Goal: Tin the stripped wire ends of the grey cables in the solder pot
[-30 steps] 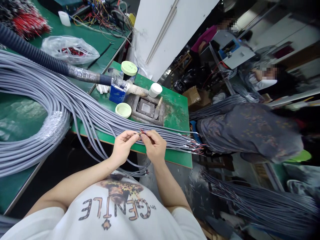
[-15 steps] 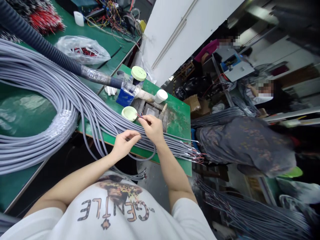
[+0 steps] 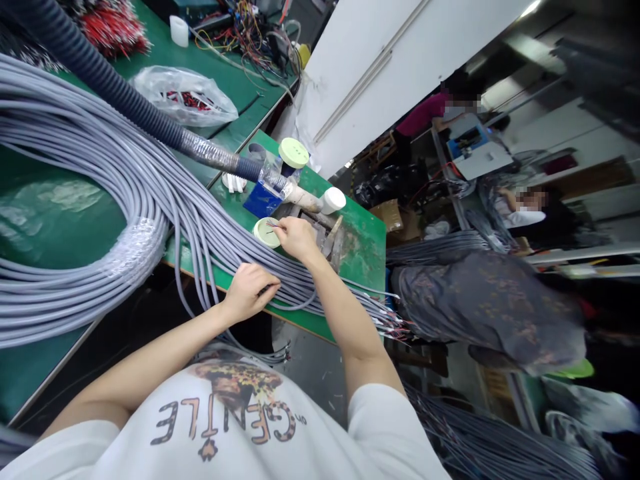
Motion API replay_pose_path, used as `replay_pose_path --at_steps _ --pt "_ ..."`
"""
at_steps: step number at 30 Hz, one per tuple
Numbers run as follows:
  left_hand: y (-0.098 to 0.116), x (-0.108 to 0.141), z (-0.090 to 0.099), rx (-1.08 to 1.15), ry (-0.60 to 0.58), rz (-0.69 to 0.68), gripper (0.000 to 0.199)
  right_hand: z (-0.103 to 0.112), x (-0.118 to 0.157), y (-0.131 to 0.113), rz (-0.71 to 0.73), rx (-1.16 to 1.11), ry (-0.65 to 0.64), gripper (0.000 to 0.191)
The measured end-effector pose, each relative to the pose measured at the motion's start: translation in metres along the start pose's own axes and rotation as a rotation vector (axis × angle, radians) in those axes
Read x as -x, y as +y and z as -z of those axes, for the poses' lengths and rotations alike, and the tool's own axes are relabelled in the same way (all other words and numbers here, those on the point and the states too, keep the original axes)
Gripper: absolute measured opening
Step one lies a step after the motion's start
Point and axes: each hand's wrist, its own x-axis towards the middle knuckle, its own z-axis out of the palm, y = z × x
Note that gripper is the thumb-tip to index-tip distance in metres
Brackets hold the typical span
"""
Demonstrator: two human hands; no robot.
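My right hand is closed in a pinch on thin stripped wires, and their tips are over a pale green round dish. My left hand rests at the near edge of a thick bundle of grey cables, with its fingers curled against the thumb. What that hand holds, if anything, is hidden. The far ends of the cables, with red and white wires, spread at the right end of the green bench. Behind my right hand stands a soot-stained metal fixture.
A dark ribbed hose crosses above the cables to a blue box. Nearby are a white cup and a green-lidded tub. A plastic bag of red and black bits lies behind. Co-workers are at the right.
My right hand has moved slightly away from me, bringing the wire tips over the pale green dish. My left hand has curled more and turned slightly. The view has shifted a little.
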Motion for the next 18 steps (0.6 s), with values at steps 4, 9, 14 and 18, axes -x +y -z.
replay_pose_path --at_steps 4,9,14,18 --pt "-0.001 0.0 0.0 0.025 -0.023 0.011 0.014 -0.003 0.002 -0.003 0.049 0.087 -0.008 0.035" --pt "-0.002 0.0 0.0 0.044 -0.033 0.016 0.015 -0.006 0.003 -0.004 0.074 0.132 -0.016 0.034" --pt "-0.004 0.002 -0.001 0.007 -0.039 -0.005 0.015 -0.004 0.003 -0.004 0.081 0.122 -0.008 0.031" --pt "-0.004 0.003 0.0 -0.03 -0.036 -0.035 0.014 0.009 0.012 0.01 0.072 0.074 0.073 0.031"
